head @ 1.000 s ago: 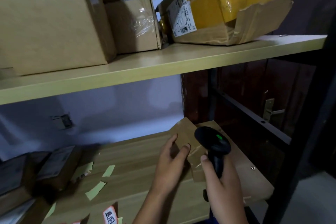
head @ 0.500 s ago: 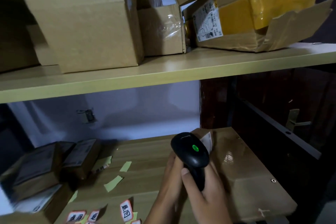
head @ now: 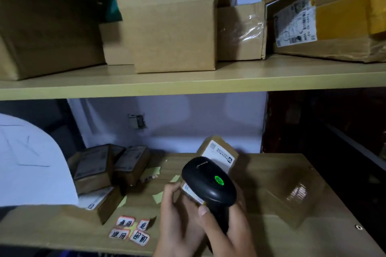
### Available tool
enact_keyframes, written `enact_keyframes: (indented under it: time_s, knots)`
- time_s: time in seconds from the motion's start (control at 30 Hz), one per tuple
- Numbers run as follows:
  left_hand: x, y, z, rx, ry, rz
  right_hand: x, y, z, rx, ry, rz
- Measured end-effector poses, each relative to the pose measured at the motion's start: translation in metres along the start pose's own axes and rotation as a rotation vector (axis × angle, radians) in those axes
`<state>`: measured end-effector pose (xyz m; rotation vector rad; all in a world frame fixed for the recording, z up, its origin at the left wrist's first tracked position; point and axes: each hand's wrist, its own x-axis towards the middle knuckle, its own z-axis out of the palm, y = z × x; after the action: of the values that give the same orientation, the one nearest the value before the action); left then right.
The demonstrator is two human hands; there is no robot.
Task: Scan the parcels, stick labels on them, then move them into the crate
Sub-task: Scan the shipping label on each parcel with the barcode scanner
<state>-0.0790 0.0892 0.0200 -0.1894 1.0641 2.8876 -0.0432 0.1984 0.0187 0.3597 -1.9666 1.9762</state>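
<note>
- Gripping a black handheld scanner [head: 208,181] by its handle, right hand [head: 227,229] low in the foreground, fingers curled round the grip, green indicator lit on the scanner's head.
- Holding a small cardboard parcel [head: 217,154] from its near end, left hand [head: 177,213] just beside the right, fingers wrapped round the box edge; parcel tilted up above the lower shelf, white shipping label facing the scanner and partly hidden behind it.
- Lying flat on the lower wooden shelf [head: 261,169], left of the hands: four red-bordered stickers [head: 129,229] with black characters, close together near the front edge.
- Scattered a little farther back on the same shelf: pale green backing slips [head: 157,197], some partly under the hands.
- Stacked at the left of the lower shelf: several small labelled boxes [head: 94,169], touching one another, with a large white curved sheet [head: 31,162] beside them at the frame's left.
- Resting at the right of the lower shelf: a taped brown box [head: 294,196], apart from the hands.
- Showing behind the shelf: a pale wall with a small wall fitting [head: 136,121].
- Crowding the upper shelf [head: 188,81]: large cardboard cartons [head: 167,19], the rightmost one [head: 334,19] bearing yellow tape and a white printed label.
</note>
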Motion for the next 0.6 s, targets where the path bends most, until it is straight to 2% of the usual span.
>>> enact_keyframes:
  time_s: [0.07, 0.13, 0.37, 0.47, 0.6]
  knots:
    - [-0.006, 0.003, 0.000, -0.171, -0.172, -0.032, 0.003, 0.007, 0.001, 0.017, -0.010, -0.003]
    - [-0.009, 0.001, -0.007, -0.160, -0.249, -0.020, 0.005, 0.008, 0.003, 0.036, 0.005, 0.036]
    - [0.003, -0.002, -0.009, 0.126, 0.072, 0.149, 0.005, 0.007, -0.003, -0.005, 0.014, 0.088]
    - [-0.004, -0.003, -0.012, 0.249, 0.070, 0.176, 0.003, 0.001, -0.003, -0.038, 0.005, 0.084]
    - [-0.009, -0.002, -0.014, 0.340, 0.173, 0.237, 0.001, -0.002, -0.003, -0.112, 0.081, 0.100]
